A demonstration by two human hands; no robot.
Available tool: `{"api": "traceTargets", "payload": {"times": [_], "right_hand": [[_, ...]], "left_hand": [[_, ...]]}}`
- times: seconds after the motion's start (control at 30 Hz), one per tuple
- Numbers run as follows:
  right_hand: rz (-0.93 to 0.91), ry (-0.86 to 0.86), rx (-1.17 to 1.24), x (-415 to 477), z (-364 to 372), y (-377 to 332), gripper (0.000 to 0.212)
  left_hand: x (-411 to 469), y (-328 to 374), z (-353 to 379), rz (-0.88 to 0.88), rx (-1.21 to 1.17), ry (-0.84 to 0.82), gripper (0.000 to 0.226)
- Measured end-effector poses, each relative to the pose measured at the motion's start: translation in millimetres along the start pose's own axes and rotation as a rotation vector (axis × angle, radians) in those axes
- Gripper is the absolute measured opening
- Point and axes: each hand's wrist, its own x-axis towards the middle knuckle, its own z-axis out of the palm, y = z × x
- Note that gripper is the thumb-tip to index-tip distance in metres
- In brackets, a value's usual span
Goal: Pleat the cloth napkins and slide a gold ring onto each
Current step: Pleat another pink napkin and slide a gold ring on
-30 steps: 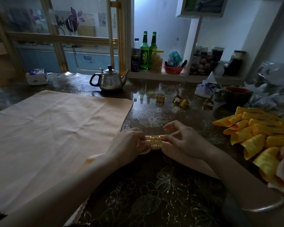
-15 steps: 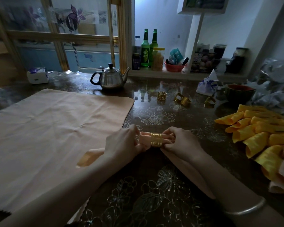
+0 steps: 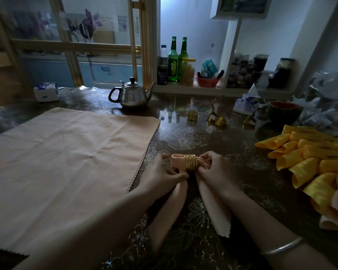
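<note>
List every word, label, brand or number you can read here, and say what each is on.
No text is legible.
Green bottles: label print, too blurred to read.
Tissue pack at far left: blue print, too small to read.
Dark packet at the back: white characters, too blurred to read.
Teal packet: white mark, unreadable.
Gold ring on the napkin: fret pattern only, no lettering.

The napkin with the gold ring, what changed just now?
Its two tails swung toward the person, bending the napkin into a U at the gold ring. The left hand and right hand still pinch it beside the ring. Flat cloth, teapot and spare rings stayed put.
</note>
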Motion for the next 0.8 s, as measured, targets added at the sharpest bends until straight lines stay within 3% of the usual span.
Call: {"api": "traceTargets", "payload": {"times": [0.13, 0.27, 0.4, 0.67, 0.8], "right_hand": [[-0.039, -0.012, 0.026, -3, -1, 2, 0.026], [-0.042, 0.089, 0.062, -9, -1, 5, 0.032], [-0.022, 0.211, 0.087, -16, 0, 11, 0.016], [-0.028, 0.075, 0.081, -25, -12, 22, 0.009], [0.035, 0.052, -0.106, -28, -23, 30, 0.023]], "left_hand": [[2, 2, -6, -0.098, -0.218, 0.005, 0.073], [6, 2, -7, 0.031, 0.038, 0.071, 0.069], [2, 15, 3, 0.106, 0.222, 0.135, 0.049], [2, 34, 22, 0.087, 0.317, 0.235, 0.03], [0, 41, 31, 0.079, 0.304, 0.211, 0.03]]}}
